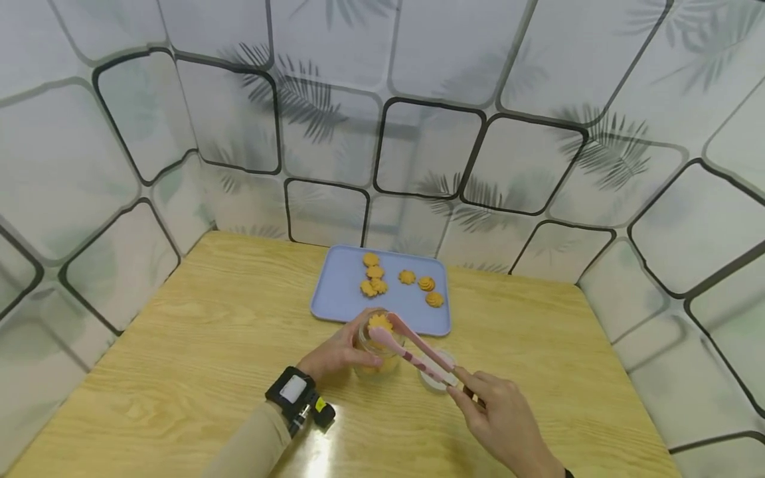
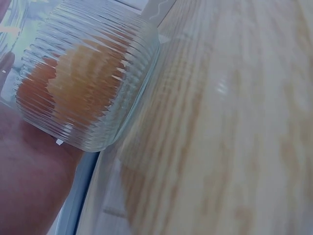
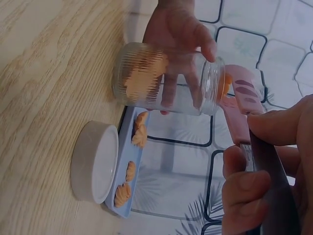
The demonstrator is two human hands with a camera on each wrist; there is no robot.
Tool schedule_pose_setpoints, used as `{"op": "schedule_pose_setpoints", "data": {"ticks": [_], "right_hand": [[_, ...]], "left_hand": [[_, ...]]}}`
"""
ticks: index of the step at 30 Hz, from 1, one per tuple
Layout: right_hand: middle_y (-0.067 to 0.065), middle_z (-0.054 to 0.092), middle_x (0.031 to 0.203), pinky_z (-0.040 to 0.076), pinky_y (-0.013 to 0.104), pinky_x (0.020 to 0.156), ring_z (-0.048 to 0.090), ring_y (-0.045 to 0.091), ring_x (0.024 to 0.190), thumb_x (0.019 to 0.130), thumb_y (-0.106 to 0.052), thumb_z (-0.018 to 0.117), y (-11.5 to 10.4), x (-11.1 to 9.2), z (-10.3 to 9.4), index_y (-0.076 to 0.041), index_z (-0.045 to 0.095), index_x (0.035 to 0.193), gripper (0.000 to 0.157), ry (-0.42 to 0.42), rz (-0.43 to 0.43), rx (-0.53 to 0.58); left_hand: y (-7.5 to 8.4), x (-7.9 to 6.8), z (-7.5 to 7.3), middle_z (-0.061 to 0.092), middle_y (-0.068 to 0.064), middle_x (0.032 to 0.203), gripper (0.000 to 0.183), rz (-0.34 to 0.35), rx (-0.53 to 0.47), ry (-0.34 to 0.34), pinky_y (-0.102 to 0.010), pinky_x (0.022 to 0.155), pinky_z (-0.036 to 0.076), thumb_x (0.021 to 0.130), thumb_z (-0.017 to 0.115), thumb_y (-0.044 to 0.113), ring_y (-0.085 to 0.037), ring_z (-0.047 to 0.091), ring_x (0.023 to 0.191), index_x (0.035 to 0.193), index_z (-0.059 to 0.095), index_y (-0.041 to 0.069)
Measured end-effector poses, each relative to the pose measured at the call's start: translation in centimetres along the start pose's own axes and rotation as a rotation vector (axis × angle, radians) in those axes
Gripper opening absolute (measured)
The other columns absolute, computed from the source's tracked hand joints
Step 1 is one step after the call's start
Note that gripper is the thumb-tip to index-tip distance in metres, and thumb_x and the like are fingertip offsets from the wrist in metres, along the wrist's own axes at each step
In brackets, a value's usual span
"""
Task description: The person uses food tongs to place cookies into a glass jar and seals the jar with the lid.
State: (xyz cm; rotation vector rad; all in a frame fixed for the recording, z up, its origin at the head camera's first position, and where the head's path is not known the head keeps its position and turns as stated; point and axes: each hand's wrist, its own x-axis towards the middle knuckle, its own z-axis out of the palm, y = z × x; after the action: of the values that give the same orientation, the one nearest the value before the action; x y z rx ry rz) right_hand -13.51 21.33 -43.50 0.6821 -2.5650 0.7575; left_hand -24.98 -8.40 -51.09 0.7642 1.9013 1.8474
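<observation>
The left grip (image 1: 343, 355) is curved round the side of the glass jar (image 1: 390, 366); the right grip (image 1: 502, 415) is clenched round pink tongs (image 1: 421, 344), whose tips appear to pinch a cookie (image 1: 380, 322) at the jar's mouth, just beside the left grip. In this inspector's judgement, excess squeeze could crumble the cookie, misalignment could catch it on the rim, and slack left-hand hold could let the jar tip.

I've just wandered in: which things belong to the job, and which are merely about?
In the job:
pink tongs, in the right hand
glass jar, in the left hand
cookies
blue tray
white lid, probably the jar's

Merely about:
worn wrist device
patterned backdrop
</observation>
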Motion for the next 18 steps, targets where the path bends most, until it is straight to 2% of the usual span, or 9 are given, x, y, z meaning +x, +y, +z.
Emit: {"op": "schedule_pose_setpoints", "data": {"ticks": [5, 10, 15, 18], "right_hand": [[-0.021, 0.054, 0.067, 0.026, 0.008, 0.044, 0.027, -0.013, 0.051, 0.082, -0.008, 0.083, 0.16, 0.05, 0.34, -0.003, 0.079, 0.111, 0.029, 0.017, -0.030, -0.014], [-0.021, 0.054, 0.068, 0.027, 0.008, 0.044, 0.028, -0.013, 0.051, 0.082, -0.009, 0.084, 0.37, 0.01, 0.61, -0.003, 0.079, 0.111, 0.030, 0.009, -0.022, -0.015], [-0.022, 0.055, 0.070, 0.027, 0.008, 0.045, 0.027, -0.013, 0.052, 0.082, -0.010, 0.084, 0.34, -0.07, 0.61, -0.004, 0.078, 0.112, 0.031, 0.019, -0.021, -0.028], [-0.021, 0.055, 0.070, 0.026, 0.008, 0.045, 0.028, -0.013, 0.052, 0.081, -0.010, 0.084, 0.36, -0.04, 0.69, -0.004, 0.078, 0.112, 0.032, 0.022, -0.019, -0.032]], "left_hand": [[-0.10, -0.09, -0.01, 0.021, -0.005, 0.168, 0.088, -0.010, -0.030, -0.005, -0.065, 0.121, 0.014, 0.087, 0.081, 0.026, -0.030, 0.014, 0.155, 0.159, 0.029, 0.031], [-0.20, -0.09, -0.08, 0.023, -0.001, 0.167, 0.089, -0.020, -0.041, -0.003, -0.064, 0.121, 0.013, 0.087, 0.081, 0.026, -0.028, 0.014, 0.155, 0.159, 0.029, 0.031], [-0.24, 0.16, 0.04, 0.020, -0.008, 0.168, 0.090, 0.005, -0.032, -0.014, -0.065, 0.121, 0.015, 0.087, 0.081, 0.027, -0.032, 0.014, 0.155, 0.160, 0.028, 0.027], [-0.22, 0.29, 0.06, 0.024, -0.008, 0.168, 0.089, 0.019, -0.027, -0.016, -0.063, 0.121, 0.017, 0.088, 0.081, 0.027, -0.032, 0.015, 0.155, 0.160, 0.029, 0.025]]}}
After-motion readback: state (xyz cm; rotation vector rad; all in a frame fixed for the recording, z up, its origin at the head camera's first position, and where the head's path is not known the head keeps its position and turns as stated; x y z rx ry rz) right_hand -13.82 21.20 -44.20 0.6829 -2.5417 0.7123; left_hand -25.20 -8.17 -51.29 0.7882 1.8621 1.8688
